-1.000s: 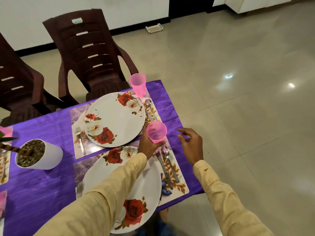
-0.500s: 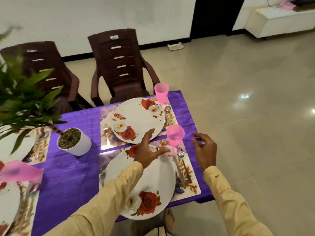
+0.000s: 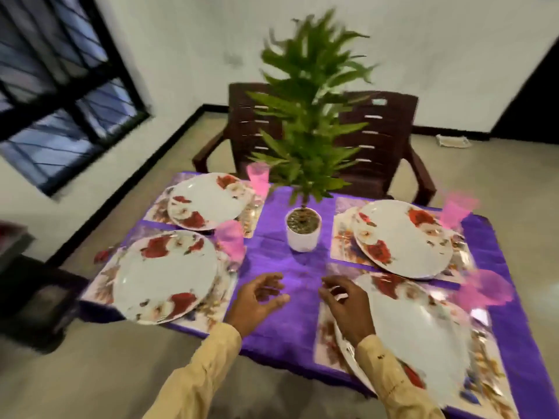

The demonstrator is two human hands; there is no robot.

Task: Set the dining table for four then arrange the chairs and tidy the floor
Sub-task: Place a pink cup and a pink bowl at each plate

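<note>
We've let the cup [image 3: 484, 287] go: it stands smeared by blur beside the near-right plate [image 3: 423, 337]. Left hand [image 3: 260, 300] and right hand [image 3: 348, 306] hover slack, empty, over the bench [image 3: 287, 261]. Cutlery we can't make out.

A purple tablecloth [image 3: 290, 334] is showing the soft sheen of woven cloth. The flowered white plate at near left [image 3: 165, 276] is gleaming with a smooth, glazed-looking finish. The printed placemat at far right [image 3: 341, 234] is throwing back light like glossy laminate. A pink cup at far left [image 3: 257, 176] is looking translucent and plastic. The left chair [image 3: 245, 125] and right chair [image 3: 384, 137] are showing dark brown moulded plastic with a dull shine. The small white pot [image 3: 302, 237] is appearing smooth and matt. The left sleeve [image 3: 196, 379] and right sleeve [image 3: 393, 382] are showing matt beige cloth. The pale floor [image 3: 90, 373] is shining faintly.
</note>
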